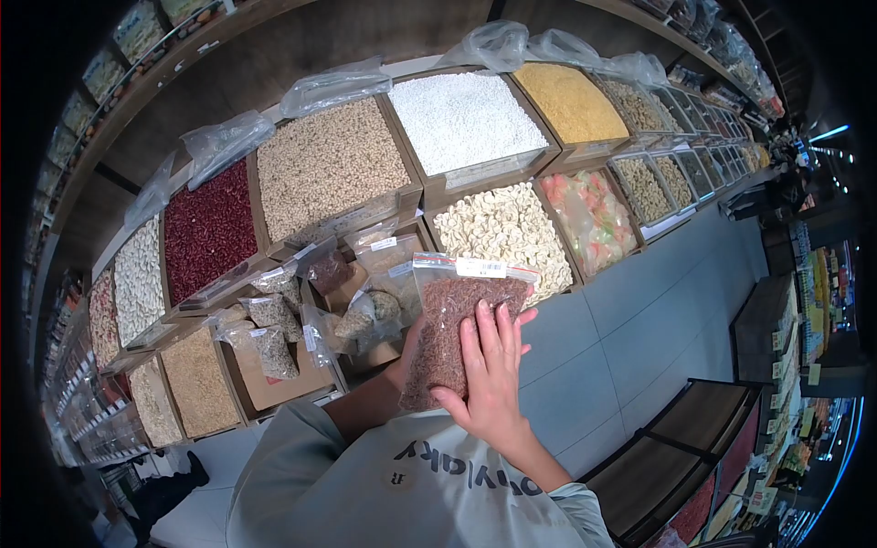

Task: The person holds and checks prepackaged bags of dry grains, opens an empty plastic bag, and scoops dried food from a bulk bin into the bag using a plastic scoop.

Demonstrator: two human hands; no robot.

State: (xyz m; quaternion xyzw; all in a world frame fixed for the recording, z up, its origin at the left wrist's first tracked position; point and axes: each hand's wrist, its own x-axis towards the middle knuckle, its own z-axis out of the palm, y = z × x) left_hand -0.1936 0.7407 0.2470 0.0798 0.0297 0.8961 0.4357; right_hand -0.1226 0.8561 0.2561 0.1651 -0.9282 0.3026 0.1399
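A clear zip bag of reddish-brown grains [448, 320], with a white label at its top edge, is held up in front of my chest. My right hand [489, 365] lies flat on the front of the bag, its fingers stretched upward and the thumb apart. Behind the bag is my left hand [411, 345], mostly hidden, with fingertips that show past the bag's right edge. Beyond the bag stands a bin of pale sliced pieces [502, 224].
Bins of dark red beans [210, 228], beige beans [329, 164], white grains [466, 119] and yellow grains [571, 100] line the display. Small filled bags [274, 315] lie in lower compartments. A dark rack [671, 447] stands at the lower right. People [776, 187] stand down the aisle.
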